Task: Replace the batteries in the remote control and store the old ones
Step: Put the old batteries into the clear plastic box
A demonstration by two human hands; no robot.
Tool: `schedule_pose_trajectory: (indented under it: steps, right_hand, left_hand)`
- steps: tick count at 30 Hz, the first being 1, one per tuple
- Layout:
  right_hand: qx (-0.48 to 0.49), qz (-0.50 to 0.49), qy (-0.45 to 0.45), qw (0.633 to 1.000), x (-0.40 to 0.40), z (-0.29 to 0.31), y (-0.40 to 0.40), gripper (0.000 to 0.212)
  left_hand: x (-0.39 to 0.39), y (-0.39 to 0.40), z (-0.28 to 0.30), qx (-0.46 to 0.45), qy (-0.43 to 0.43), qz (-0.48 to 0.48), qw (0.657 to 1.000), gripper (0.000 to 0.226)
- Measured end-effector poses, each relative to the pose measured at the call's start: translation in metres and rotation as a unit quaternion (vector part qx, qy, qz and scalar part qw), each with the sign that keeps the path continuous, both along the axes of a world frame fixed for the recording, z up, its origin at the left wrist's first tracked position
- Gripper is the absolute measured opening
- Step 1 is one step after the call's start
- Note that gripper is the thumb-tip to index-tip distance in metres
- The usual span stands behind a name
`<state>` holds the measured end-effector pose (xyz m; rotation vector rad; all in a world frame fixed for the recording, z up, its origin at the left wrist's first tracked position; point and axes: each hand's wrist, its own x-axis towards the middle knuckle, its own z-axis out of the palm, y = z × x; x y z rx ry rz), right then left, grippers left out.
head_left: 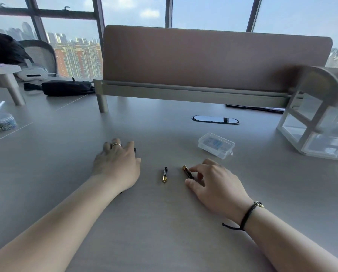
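On the surface [164,222], the right hand [213,183] has a narrow grip, pinching one battery [187,172]. A second battery [164,174] lies just left. The left hand [117,165] covers a dark, mostly hidden object; its grip cannot be told. A clear case [216,145] sits near.

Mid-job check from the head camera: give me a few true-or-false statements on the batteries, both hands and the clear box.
1. The right hand pinches a battery. True.
2. Both batteries are held. False: the other battery lies loose on the desk.
3. The left hand rests over a dark object, mostly hidden. True.
4. The clear plastic box is stacked on the drawer unit. False: it sits on the desk beside it.
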<state>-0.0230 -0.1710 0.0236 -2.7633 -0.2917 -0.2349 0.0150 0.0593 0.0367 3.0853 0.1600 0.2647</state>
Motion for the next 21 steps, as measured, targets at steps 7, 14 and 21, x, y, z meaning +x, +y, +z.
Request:
schedule_pose_trajectory:
  steps: [7, 14, 21]
  right_hand:
    - [-0.001, -0.022, -0.014, 1.0, 0.004, -0.002, 0.0, 0.025]
    - [0.007, -0.035, -0.019, 0.999, 0.006, -0.002, -0.002, 0.02]
    - [0.012, -0.026, -0.014, 0.999, 0.005, -0.002, -0.003, 0.012]
  left_hand:
    - [-0.024, -0.042, -0.009, -0.079, -0.081, -0.193, 0.975, 0.047]
    - [-0.021, -0.039, -0.018, -0.121, -0.058, -0.283, 0.95, 0.042]
    - [-0.019, -0.038, -0.022, -0.192, -0.034, -0.264, 0.945, 0.04]
